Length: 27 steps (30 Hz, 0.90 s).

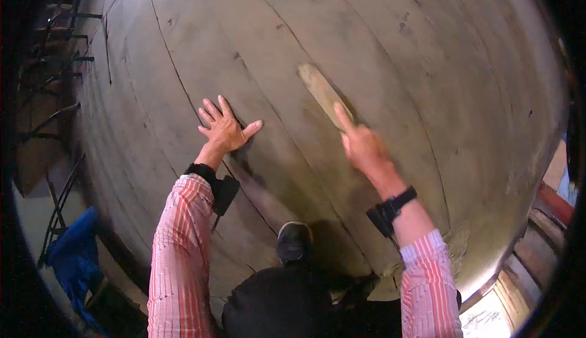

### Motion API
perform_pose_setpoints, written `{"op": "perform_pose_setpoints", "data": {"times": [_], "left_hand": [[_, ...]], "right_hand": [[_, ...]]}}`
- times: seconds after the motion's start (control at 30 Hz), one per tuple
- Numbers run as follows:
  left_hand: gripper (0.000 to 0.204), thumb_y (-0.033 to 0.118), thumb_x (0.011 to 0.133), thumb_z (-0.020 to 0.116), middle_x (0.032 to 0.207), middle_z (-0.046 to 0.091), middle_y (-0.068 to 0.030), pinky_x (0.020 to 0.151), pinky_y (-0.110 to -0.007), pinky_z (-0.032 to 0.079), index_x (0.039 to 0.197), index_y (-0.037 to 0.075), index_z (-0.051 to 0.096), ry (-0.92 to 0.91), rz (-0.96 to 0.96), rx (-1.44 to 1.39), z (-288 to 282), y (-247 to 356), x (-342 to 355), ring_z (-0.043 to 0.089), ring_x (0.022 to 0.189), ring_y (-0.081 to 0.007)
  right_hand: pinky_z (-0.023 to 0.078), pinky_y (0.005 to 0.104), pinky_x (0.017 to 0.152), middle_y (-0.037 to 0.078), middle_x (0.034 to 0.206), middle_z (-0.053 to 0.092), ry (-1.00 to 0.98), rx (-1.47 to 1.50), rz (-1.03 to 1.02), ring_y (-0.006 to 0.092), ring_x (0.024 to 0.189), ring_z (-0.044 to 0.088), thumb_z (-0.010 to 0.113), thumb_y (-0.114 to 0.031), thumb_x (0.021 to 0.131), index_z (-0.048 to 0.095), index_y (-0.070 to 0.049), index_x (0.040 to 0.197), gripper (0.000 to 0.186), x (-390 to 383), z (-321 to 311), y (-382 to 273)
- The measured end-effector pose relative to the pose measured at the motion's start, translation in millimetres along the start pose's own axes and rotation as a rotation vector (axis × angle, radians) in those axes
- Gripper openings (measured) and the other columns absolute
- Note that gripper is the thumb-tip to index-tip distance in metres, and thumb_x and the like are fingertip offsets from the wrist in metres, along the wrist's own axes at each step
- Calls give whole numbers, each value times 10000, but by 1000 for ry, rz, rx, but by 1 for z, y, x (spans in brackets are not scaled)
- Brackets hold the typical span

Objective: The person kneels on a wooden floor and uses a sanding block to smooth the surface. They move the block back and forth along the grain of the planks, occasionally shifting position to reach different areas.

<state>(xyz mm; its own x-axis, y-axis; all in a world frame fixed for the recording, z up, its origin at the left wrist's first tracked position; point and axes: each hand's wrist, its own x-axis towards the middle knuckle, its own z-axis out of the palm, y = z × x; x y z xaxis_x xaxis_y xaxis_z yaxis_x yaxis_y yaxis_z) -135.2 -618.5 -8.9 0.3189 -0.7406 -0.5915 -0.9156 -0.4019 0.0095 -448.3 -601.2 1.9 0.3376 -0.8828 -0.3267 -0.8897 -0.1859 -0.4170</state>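
Observation:
My left hand (224, 129) lies palm down with its fingers spread, resting on a broad grey-brown surface (390, 112) crossed by long dark seams. To its right, my right hand (365, 147) is closed around the near end of a flat, pale wooden stick (322, 91). The index finger stretches along the stick. The stick's far end points up and to the left, over or against the surface; whether it touches cannot be told. The grip end is hidden inside the fingers.
A dark shoe (295, 242) and dark-clothed legs are on the surface below my hands. Blue sheeting (76, 255) hangs at the lower left, below dark metal racks (55, 82). Rounded brownish objects (537, 246) line the right edge. Both wrists carry black strapped devices.

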Motion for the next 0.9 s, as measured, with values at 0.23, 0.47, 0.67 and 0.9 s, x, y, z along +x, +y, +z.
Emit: {"op": "perform_pose_setpoints", "data": {"times": [0.23,0.47,0.67,0.9], "left_hand": [[1319,788,610,595,1457,-152,-323,1007,-693,76,1445,17,-74,-68,-14,9,-6,4,-3,-129,1343,-506],[1302,784,620,590,1456,-149,-327,1004,-694,75,1447,13,-57,-64,0,-8,-8,4,-5,-126,1345,-506],[1286,753,627,618,1458,-161,-317,998,-701,76,1449,23,-49,-92,-11,15,-8,4,-5,-125,1344,-507],[1271,742,629,628,1457,-162,-319,999,-701,66,1453,19,-17,-98,15,-48,-13,1,-4,-133,1341,-511]], "right_hand": [[501,484,580,192,729,635,-8,37,30,372,641,628,500,-143,868,178,-229,1454,674,76,-13,-35],[491,496,507,206,651,597,-149,-82,155,380,565,607,498,-106,852,157,-203,1458,702,-59,10,-7],[498,488,511,197,636,575,-119,-179,74,371,558,599,514,-86,839,150,-162,1459,723,-54,6,-12],[507,482,602,250,780,614,-209,-52,82,389,669,621,492,-71,853,72,-152,1467,748,66,-18,-55]]}}
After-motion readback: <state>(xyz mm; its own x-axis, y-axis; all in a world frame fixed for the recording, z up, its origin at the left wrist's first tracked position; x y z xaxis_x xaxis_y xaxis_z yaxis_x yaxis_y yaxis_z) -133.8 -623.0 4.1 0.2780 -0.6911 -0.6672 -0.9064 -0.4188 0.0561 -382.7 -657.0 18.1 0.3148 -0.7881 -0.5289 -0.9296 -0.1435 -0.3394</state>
